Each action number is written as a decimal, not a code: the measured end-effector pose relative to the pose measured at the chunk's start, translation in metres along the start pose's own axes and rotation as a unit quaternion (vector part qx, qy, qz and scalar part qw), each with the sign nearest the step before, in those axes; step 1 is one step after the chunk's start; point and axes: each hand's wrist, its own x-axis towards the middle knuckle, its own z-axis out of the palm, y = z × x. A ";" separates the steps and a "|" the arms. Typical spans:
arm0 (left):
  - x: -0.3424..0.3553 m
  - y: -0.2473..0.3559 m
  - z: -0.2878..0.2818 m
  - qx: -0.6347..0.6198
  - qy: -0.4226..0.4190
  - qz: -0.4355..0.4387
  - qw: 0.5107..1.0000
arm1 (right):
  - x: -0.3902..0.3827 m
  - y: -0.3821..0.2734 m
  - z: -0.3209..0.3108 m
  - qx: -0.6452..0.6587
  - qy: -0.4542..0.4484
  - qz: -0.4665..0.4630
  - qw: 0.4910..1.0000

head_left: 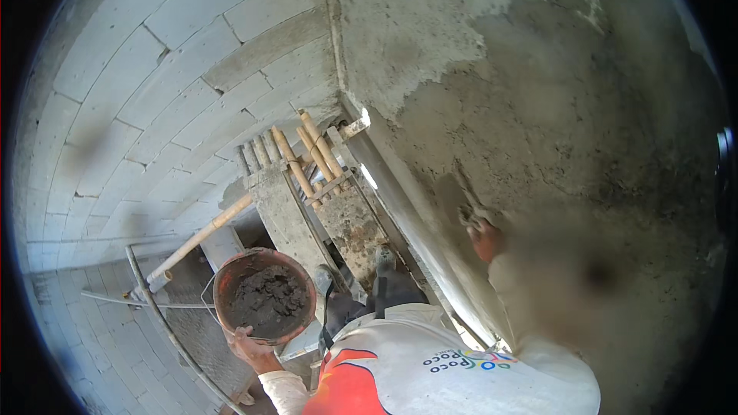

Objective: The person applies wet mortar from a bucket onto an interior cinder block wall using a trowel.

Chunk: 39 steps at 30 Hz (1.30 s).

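My left hand grips the rim of a round orange bucket holding lumpy grey mortar, at the lower left of the view. At the right, my right hand is closed on a mortar-smeared tool, apparently a trowel, against the plastered wall. Darker damp render covers much of this wall, with a paler patchy area higher up. A blurred smudge hides part of my right forearm.
My feet stand on weathered scaffold planks with bamboo poles at their far end. A long pole slants leftward beside a curved grey pipe, over a lower level. A pale block wall meets the rendered wall at a corner.
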 end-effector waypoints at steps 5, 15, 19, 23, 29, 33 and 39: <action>-0.012 -0.003 0.013 0.014 0.008 0.001 1.000 | 0.096 -0.002 0.086 -0.029 -0.128 0.073 0.989; -0.006 -0.019 -0.019 0.078 -0.035 -0.026 0.996 | 0.234 -0.039 0.192 -0.007 0.012 0.058 0.998; -0.016 -0.019 -0.006 0.001 -0.071 -0.105 0.992 | 0.276 -0.039 0.212 0.016 0.030 0.116 0.993; -0.016 -0.020 -0.014 0.026 -0.025 -0.078 0.996 | 0.245 -0.051 0.203 0.009 0.047 0.117 0.992; -0.005 -0.031 -0.069 0.027 -0.013 -0.061 0.998 | 0.180 -0.058 0.141 -0.007 0.027 0.141 0.990; 0.020 -0.044 -0.064 0.041 -0.048 -0.033 0.997 | 0.132 -0.043 0.096 -0.022 0.037 0.155 0.987; -0.005 0.001 0.001 0.000 -0.156 -0.046 0.987 | 0.068 -0.025 0.048 -0.031 0.099 0.127 0.986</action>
